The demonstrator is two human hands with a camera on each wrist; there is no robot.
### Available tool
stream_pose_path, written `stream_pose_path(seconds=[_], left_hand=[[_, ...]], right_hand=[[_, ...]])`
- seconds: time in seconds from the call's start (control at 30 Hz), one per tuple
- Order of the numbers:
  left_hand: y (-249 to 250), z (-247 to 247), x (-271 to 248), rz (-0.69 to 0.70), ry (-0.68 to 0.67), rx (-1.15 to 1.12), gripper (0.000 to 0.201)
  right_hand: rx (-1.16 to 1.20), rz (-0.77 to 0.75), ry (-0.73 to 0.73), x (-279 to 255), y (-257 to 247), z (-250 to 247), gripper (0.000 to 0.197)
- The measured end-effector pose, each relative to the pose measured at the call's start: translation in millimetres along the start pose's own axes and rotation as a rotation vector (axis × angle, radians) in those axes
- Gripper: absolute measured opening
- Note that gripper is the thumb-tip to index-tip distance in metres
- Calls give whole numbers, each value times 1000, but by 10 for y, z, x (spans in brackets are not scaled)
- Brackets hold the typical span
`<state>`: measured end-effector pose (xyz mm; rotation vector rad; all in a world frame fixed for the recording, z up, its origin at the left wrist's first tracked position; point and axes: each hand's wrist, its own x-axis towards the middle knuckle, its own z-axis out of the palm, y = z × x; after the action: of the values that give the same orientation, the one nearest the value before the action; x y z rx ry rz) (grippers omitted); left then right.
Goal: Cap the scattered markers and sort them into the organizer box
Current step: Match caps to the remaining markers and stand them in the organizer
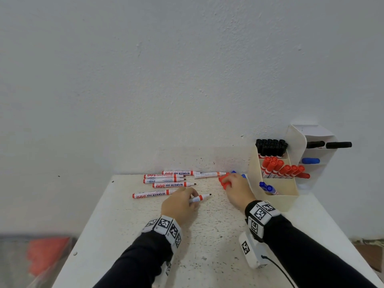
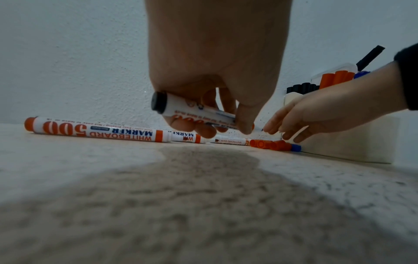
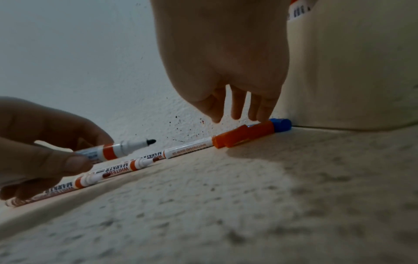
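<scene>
My left hand [image 1: 192, 197] pinches an uncapped red-banded marker [image 1: 200, 198] just above the table, its dark tip pointing right; in the left wrist view the marker [image 2: 194, 111] lies between thumb and fingers. My right hand [image 1: 229, 181] hovers with straight fingers [image 3: 263, 114] over a cluster of loose red caps [image 3: 244, 134] next to a blue cap [image 3: 281, 125], fingertips at or just above them. Several uncapped red markers [image 1: 166, 179] lie in a row at the table's back. The cream organizer box [image 1: 276, 202] on the right holds capped black, red and blue markers.
A white holder [image 1: 311, 129] behind the box carries black markers and a blue one. The wall runs close behind the marker row. The speckled white table [image 1: 207, 235] extends toward me. A blurred red object [image 1: 47, 254] lies on the floor at left.
</scene>
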<state>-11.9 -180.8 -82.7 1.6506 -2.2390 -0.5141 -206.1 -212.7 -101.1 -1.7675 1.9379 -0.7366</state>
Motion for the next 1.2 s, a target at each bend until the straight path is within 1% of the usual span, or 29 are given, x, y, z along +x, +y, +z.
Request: stream_pose_path(seconds=[0.1, 0.13, 0.2, 0.27, 0.33, 0.47, 0.57, 0.7, 0.9, 1.0, 1.07, 1.17, 1.2], left_hand=[[-1, -5, 10, -10, 11, -5, 18], [-2, -7, 12, -14, 14, -3, 18], [1, -10, 14, -14, 18, 1, 18], [5, -13, 14, -11, 13, 10, 20], [4, -12, 16, -10, 8, 12, 20], [10, -1, 18, -17, 6, -7, 20], [16, 10, 18, -12, 4, -4, 20], [13, 14, 14, -14, -1, -6, 19], [20, 17, 21, -20, -10, 1, 20], [24, 18, 13, -20, -9, 4, 20], [26, 18, 10, -23, -1, 2, 20], [34, 15, 1, -25, 5, 1, 20], [40, 14, 0, -25, 7, 0, 20]], right_hand=[[-39, 32, 92, 93, 29, -8, 31], [-105, 49, 86, 111, 23, -21, 35], [-284, 113, -12, 133, 0, -42, 41], [-409, 171, -109, 142, -41, -42, 42], [-457, 194, -128, 168, -55, -13, 43], [-466, 267, -133, 199, -79, -28, 44], [-454, 259, -139, 196, -92, -26, 43], [-417, 244, -55, 220, -106, -36, 41], [-448, 246, -99, 207, -85, -19, 37], [-421, 243, -50, 194, -105, -27, 35], [-384, 206, 35, 189, -107, -49, 30], [-218, 62, 217, 177, -120, -90, 16], [-148, 34, 246, 168, -127, -102, 11]])
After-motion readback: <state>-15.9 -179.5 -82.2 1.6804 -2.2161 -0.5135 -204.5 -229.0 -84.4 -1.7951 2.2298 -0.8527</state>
